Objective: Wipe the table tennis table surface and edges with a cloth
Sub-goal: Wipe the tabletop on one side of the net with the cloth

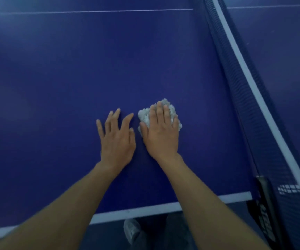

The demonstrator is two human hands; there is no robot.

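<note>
A blue table tennis table (73,78) fills the view, with a white line along its near edge. A small white fluffy cloth (145,115) lies bunched on the surface right of centre. My right hand (160,132) presses flat on top of the cloth, fingers together, covering most of it. My left hand (116,136) rests flat on the bare surface just left of it, fingers spread, holding nothing.
The dark net (250,98) with its white top band runs diagonally down the right side, ending at a black net post clamp (264,204) at the table's near edge. A white centre line (91,11) crosses the far surface. A shoe (133,230) shows on the floor below.
</note>
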